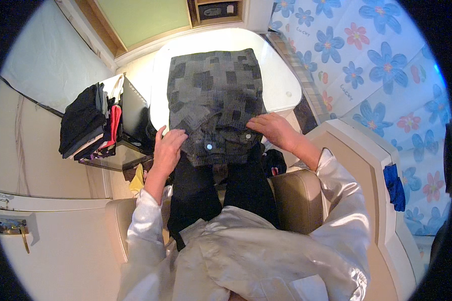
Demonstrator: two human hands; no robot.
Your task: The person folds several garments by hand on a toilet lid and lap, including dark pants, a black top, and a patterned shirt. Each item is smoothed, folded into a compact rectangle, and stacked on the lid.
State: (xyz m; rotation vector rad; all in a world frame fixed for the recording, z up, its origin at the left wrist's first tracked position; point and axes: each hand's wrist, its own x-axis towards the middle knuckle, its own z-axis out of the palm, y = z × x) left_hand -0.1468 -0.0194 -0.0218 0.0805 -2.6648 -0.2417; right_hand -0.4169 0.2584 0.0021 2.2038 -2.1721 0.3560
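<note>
A dark grey and black patchwork-patterned garment lies flattened in front of me, folded into a rough rectangle. Two silvery buttons show at its near end, which hangs over the table's front edge toward my lap. It rests on a white table with rounded corners. My left hand touches the garment's near left side, fingertips on the cloth and thumb standing apart. On the opposite side, my right hand has its fingers together over the cloth edge; its thumb is hidden.
To the left, a stack of folded clothes, mostly black with some red, sits on a dark stand. A tan seat is around my legs. Blue cloth hangs on a pale panel at right, before a flower-patterned curtain.
</note>
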